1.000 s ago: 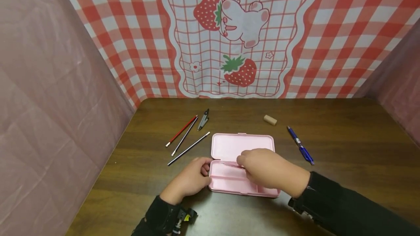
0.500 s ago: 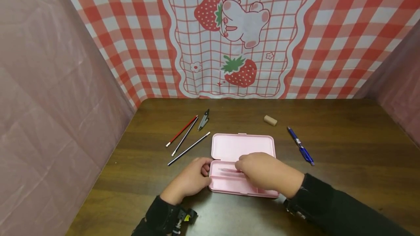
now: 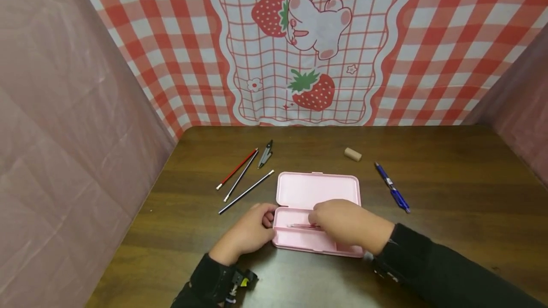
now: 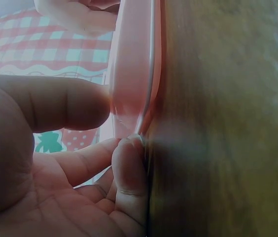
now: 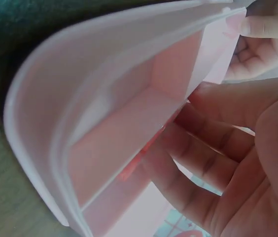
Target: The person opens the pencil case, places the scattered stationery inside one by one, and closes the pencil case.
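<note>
Altogether, one dark wooden table (image 3: 449, 179) carried everything. One pink pencil case (image 3: 317, 191) lay open near the front edge, lid folded back flat. Two hands worked at it: the left hand (image 3: 248, 232) gripped the case's left end between thumb and curled fingers, while the right hand (image 3: 344, 225) pinched one thin pen (image 3: 299, 226) lying in the tray. Toward the rear left corner lay three pencils (image 3: 241, 182) and one compass (image 3: 265, 154). Nearer the right edge sat one blue pen (image 3: 392, 188) and one eraser (image 3: 353, 154).
</note>
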Available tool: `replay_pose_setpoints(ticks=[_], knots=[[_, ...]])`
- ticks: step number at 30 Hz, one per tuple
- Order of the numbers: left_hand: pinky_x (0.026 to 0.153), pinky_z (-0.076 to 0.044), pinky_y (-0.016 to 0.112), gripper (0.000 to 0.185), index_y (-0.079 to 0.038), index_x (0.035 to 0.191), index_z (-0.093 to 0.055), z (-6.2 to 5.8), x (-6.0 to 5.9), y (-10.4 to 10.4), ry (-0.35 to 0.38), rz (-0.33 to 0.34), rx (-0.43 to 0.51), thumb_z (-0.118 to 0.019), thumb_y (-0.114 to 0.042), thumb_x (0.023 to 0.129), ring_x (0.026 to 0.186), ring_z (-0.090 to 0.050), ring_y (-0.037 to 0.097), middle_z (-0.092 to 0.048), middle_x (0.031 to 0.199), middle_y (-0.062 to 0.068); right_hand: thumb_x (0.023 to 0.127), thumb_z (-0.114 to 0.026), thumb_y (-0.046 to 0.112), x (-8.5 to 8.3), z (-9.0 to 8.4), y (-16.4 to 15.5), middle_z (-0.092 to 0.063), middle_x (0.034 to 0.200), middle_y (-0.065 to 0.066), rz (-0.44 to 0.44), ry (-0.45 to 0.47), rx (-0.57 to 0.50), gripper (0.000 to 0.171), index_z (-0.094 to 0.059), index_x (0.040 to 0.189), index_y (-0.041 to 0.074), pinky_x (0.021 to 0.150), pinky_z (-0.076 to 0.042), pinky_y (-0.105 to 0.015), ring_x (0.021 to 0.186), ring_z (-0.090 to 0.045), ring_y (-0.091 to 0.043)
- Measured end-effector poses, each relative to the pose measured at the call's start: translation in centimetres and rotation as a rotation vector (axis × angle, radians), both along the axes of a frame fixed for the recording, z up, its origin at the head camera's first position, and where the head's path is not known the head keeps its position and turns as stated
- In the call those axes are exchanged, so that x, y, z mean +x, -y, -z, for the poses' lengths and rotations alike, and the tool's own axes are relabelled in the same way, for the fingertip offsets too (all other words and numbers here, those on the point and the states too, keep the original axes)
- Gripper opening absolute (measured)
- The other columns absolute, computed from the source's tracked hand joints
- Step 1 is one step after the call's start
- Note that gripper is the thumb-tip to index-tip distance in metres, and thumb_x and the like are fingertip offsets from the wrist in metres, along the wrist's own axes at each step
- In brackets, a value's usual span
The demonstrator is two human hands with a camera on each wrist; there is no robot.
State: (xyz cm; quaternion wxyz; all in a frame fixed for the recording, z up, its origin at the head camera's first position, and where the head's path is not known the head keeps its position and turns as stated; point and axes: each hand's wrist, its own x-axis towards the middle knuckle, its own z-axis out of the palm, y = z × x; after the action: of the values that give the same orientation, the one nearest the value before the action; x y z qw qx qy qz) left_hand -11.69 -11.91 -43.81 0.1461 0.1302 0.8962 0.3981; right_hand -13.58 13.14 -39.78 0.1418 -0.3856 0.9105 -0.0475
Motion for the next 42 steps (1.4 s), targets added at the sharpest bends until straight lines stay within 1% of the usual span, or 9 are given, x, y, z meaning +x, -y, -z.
replay_pose_setpoints(ticks=[4,8,12,15,25,27,34,39,42], knots=[[0.081,-0.046,0.035,0.042,0.0,0.125,-0.061,-0.1,0.0,0.0,0.002,-0.001,0.0,-0.07,-0.004,0.085,0.092,-0.052,0.019,-0.053,0.102,0.004,0.09,-0.072,0.0,-0.4,0.1,-0.3,-0.059,0.082,0.009,0.026,0.071,-0.064,0.018,-0.072,0.097,0.017,0.081,-0.053,-0.039,0.072,-0.051,-0.012],[0.08,-0.045,0.034,0.042,0.0,0.124,-0.061,-0.2,0.1,0.0,-0.007,-0.001,0.004,-0.072,-0.003,0.083,0.091,-0.052,0.019,-0.053,0.101,0.004,0.088,-0.069,-0.005,-0.9,0.3,-0.6,-0.058,0.082,0.008,0.01,0.076,-0.13,0.023,-0.07,0.094,0.017,0.08,-0.05,-0.038,0.074,-0.05,-0.012],[0.079,-0.045,0.032,0.042,0.001,0.122,-0.061,-0.3,0.2,0.0,-0.023,-0.006,0.01,-0.073,-0.002,0.082,0.09,-0.052,0.018,-0.053,0.099,0.005,0.096,-0.069,0.005,-1.4,0.3,-0.6,-0.061,0.086,0.009,0.038,0.117,-0.151,0.014,-0.072,0.096,0.018,0.084,-0.051,-0.04,0.078,-0.053,-0.012],[0.079,-0.045,0.032,0.043,0.002,0.122,-0.061,-0.2,0.2,0.0,-0.029,-0.008,0.01,-0.073,-0.002,0.082,0.09,-0.052,0.018,-0.053,0.099,0.005,0.099,-0.068,0.011,-1.5,0.4,-0.5,-0.064,0.089,0.01,0.071,0.157,-0.161,0.01,-0.073,0.098,0.019,0.09,-0.052,-0.042,0.081,-0.055,-0.012],[0.082,-0.046,0.036,0.044,0.003,0.129,-0.058,-0.3,0.2,-0.1,-0.016,-0.014,-0.012,-0.07,-0.003,0.087,0.093,-0.053,0.019,-0.054,0.102,0.005,0.1,-0.068,0.013,-1.6,0.5,-0.4,-0.062,0.086,0.011,0.114,0.18,-0.146,0.008,-0.072,0.097,0.019,0.087,-0.051,-0.04,0.079,-0.055,-0.012],[0.082,-0.046,0.036,0.045,0.003,0.13,-0.058,-0.3,0.2,-0.1,-0.015,-0.016,-0.017,-0.07,-0.003,0.087,0.093,-0.053,0.019,-0.054,0.102,0.005,0.099,-0.068,0.013,-1.5,0.6,-0.4,-0.062,0.086,0.011,0.12,0.175,-0.144,0.007,-0.072,0.097,0.018,0.086,-0.051,-0.04,0.079,-0.055,-0.012],[0.081,-0.046,0.035,0.045,0.003,0.129,-0.059,-0.2,0.3,0.0,-0.038,-0.019,-0.011,-0.069,-0.003,0.085,0.092,-0.052,0.019,-0.053,0.1,0.004,0.099,-0.066,0.01,-0.8,0.8,-0.7,-0.06,0.087,0.008,0.12,0.097,-0.149,0.008,-0.072,0.098,0.016,0.084,-0.052,-0.041,0.078,-0.054,-0.012],[0.081,-0.046,0.035,0.046,0.003,0.13,-0.059,-0.2,0.2,-0.1,-0.029,-0.018,-0.015,-0.069,-0.004,0.086,0.092,-0.052,0.019,-0.053,0.1,0.004,0.1,-0.067,0.015,-0.5,0.5,-1.2,-0.066,0.095,0.005,0.176,0.092,-0.148,0.011,-0.073,0.109,0.014,0.09,-0.052,-0.043,0.086,-0.058,-0.013],[0.08,-0.045,0.035,0.045,0.004,0.129,-0.059,-0.3,0.3,-0.1,-0.034,-0.012,-0.01,-0.069,-0.003,0.085,0.091,-0.052,0.019,-0.053,0.099,0.005,0.1,-0.068,0.016,-0.3,-0.1,-1.8,-0.067,0.099,0.002,0.187,0.076,-0.18,0.017,-0.072,0.115,0.01,0.089,-0.053,-0.044,0.088,-0.059,-0.014]])
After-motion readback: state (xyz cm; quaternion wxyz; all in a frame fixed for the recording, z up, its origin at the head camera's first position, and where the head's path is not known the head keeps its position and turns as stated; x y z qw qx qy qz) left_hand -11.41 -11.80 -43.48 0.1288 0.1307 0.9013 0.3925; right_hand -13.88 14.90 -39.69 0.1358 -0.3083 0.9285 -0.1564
